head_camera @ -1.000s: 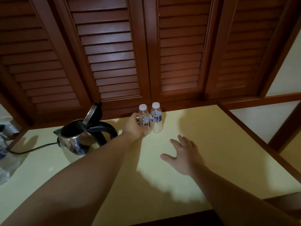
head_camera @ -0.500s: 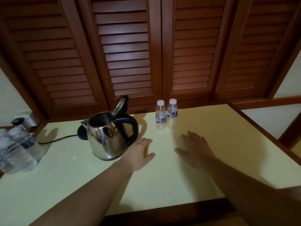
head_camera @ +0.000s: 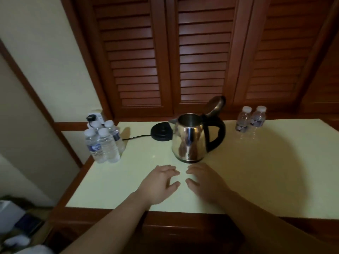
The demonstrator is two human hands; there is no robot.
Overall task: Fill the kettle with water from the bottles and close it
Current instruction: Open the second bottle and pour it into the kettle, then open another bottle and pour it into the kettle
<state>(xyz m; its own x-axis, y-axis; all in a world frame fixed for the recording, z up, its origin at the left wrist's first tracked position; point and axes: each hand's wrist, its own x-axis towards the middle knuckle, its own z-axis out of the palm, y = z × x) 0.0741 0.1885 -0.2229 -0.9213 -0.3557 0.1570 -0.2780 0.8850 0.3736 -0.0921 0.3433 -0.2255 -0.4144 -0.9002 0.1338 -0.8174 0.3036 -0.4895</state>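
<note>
head view: hands idle in front of an open kettle

head view, taken from near to far. nearest, the wooden front edge of the table (head_camera: 183, 219) is seen, with the pale top ending in a sharp line above it. just past that edge both hands are laid on the top, side by side and slightly apart: the left hand (head_camera: 159, 184) and the right hand (head_camera: 203, 182), fingers loosely spread, nothing gripped by either. they appear to be parked there between steps, central to the kettle, so either side can be reached.

just beyond the fingertips the kettle (head_camera: 189, 140) is stood off its base, handle to the right, its lid (head_camera: 216, 105) hinged up and back, presumably left so for pouring. the base (head_camera: 161, 132) is set behind it on the left, its cord run leftward to a wall plug (head_camera: 93, 117).

at the far left corner a cluster of bottles (head_camera: 102, 143) is kept close to the table's left edge, where a careless sweep could tip one off. at the far right a pair of bottles (head_camera: 250, 119) is placed against the louvred doors (head_camera: 201, 52); they look empty, though that cannot be told for certain. open tabletop is left to the right of the kettle and between hands and left cluster, so a bottle can be carried in unobstructed.
</note>
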